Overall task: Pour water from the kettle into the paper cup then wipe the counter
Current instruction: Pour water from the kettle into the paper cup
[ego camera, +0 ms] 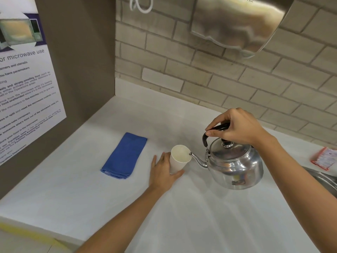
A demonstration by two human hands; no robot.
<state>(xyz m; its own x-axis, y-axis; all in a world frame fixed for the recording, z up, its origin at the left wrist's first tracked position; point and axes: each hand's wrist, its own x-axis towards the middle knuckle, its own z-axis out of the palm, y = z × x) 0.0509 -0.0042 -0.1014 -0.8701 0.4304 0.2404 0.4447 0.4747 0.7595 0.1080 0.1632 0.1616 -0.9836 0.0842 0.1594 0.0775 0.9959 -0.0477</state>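
Light: I see bright, even overhead illumination.
Glare: sheen on the kettle (235,165).
Shadows: soft, faint.
Edges: wide-angle bending, slight blur.

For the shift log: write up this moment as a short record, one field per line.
stage: pouring, wipe not yet done
right hand: grips the black handle of the metal kettle, tilted toward the cup
spout: at the rim of the paper cup
left hand: steadies the cup on the white counter
blue cloth: folded, flat on the counter, left of the cup, untouched
water stream: too small to tell
other: red-and-white packet at far right
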